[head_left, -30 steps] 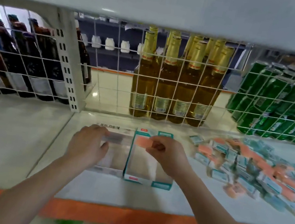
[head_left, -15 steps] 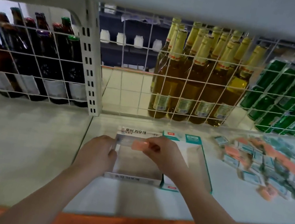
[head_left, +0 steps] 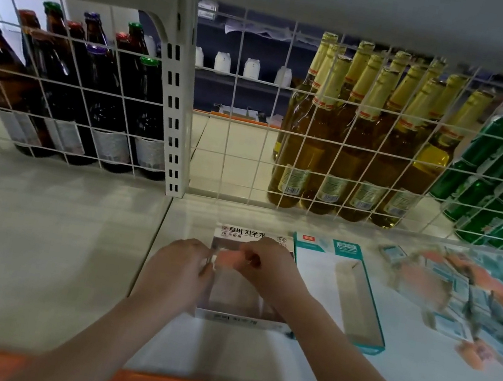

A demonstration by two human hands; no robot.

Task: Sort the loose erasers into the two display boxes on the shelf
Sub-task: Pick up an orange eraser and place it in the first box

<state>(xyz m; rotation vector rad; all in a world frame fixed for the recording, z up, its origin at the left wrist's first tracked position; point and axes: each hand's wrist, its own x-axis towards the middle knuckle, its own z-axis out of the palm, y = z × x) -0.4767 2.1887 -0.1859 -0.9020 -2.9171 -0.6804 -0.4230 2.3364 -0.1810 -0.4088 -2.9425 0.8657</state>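
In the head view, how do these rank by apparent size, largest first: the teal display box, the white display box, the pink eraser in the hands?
1. teal display box, largest
2. white display box; hands cover much of it, so its gap to the teal one is unsure
3. pink eraser, clearly smallest

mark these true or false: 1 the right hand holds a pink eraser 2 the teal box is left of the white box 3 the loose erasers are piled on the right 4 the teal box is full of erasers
1. True: the right hand pinches a pink eraser over the white box, with the left hand beside it.
2. False: the teal box sits to the right of the white box.
3. True: the loose erasers lie in a heap at the right of the shelf.
4. False: the teal box looks empty.
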